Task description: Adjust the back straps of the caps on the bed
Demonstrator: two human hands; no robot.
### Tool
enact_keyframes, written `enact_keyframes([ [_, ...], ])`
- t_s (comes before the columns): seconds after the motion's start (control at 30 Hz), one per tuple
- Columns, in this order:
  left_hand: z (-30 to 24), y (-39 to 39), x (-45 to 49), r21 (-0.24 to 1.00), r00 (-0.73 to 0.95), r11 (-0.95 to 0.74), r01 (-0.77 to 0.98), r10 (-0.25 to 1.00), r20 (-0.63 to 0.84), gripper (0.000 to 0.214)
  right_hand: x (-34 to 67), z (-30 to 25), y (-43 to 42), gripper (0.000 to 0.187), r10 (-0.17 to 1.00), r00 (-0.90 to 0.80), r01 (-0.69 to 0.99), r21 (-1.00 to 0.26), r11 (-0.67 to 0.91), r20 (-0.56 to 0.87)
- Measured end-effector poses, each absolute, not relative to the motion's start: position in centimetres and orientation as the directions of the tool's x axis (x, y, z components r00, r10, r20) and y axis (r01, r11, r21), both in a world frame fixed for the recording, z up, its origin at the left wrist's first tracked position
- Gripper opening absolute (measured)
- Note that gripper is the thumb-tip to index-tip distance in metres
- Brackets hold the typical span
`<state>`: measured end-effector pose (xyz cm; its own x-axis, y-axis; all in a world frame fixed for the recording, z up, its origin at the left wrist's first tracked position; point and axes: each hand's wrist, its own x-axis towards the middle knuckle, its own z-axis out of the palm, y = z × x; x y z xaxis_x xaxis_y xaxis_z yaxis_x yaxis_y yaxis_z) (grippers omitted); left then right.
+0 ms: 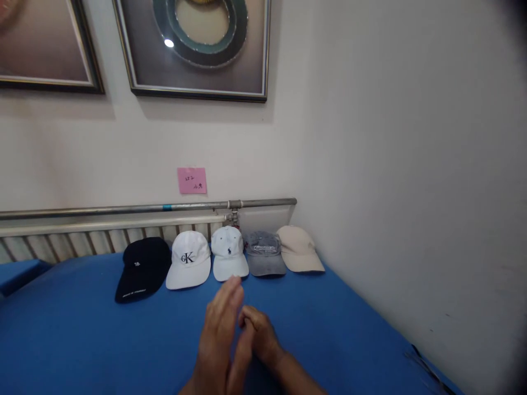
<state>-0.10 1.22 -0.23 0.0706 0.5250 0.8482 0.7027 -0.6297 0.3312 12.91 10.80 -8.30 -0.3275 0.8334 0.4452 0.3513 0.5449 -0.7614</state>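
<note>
Several caps lie in a row on a blue surface (82, 329) by the wall: a black cap (142, 269), a white cap with a black logo (188, 266), a white cap with a small emblem (229, 258), a grey cap (264, 255) and a beige cap (298, 249). My left hand (220, 332) is raised just in front of the row with its fingers stretched out together, pointing at the emblem cap, and holds nothing. Pressed against its palm side is my right hand (259, 336), fingers curled in, with nothing visible in them.
A metal pipe (144, 209) and a radiator (82, 238) run along the back wall behind the caps. A pink note (191, 180) and framed pictures (197, 49) hang above. A plain wall (411, 192) closes the right side. Thin dark cables (428, 370) lie at the lower right.
</note>
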Motion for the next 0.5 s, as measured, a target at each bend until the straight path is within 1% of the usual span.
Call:
enact_keyframes([
  [0.03,-0.7,2.4,-0.3,0.395,0.031,-0.602,0.694,0.573,0.819,0.055,13.0,-8.2,10.7,0.024,0.842,-0.321,0.344,-0.775,0.530,0.433],
  [0.1,-2.3,4.5,-1.1,0.591,-0.092,-0.502,0.631,0.708,0.700,0.049,13.2,-8.1,10.6,0.023,0.861,-0.318,0.324,-0.808,0.493,0.398],
  [0.17,-4.3,5.9,-2.1,0.793,-0.208,-0.350,0.499,0.840,0.502,0.047,13.4,-7.9,10.4,0.023,0.878,-0.312,0.308,-0.835,0.455,0.363],
  [0.23,-5.9,6.7,-3.1,0.913,-0.304,-0.189,0.361,0.902,0.306,0.055,13.6,-7.9,10.4,0.026,0.902,-0.293,0.296,-0.866,0.402,0.318],
  [0.3,-6.6,6.9,-4.0,0.962,-0.358,-0.108,0.250,0.913,0.196,0.067,13.8,-7.8,10.5,0.027,0.925,-0.264,0.290,-0.893,0.345,0.272],
  [0.37,-6.4,6.8,-4.8,0.975,-0.373,-0.058,0.215,0.918,0.137,0.080,14.1,-7.6,10.7,0.032,0.946,-0.226,0.291,-0.910,0.294,0.234],
  [0.43,-5.7,6.6,-5.5,0.969,-0.369,-0.045,0.243,0.920,0.135,0.088,14.7,-7.1,10.9,0.045,0.962,-0.174,0.303,-0.919,0.253,0.208],
  [0.5,-5.1,6.4,-6.2,0.947,-0.376,-0.054,0.316,0.909,0.177,0.091,15.5,-6.2,11.1,0.061,0.974,-0.102,0.318,-0.921,0.224,0.202],
])
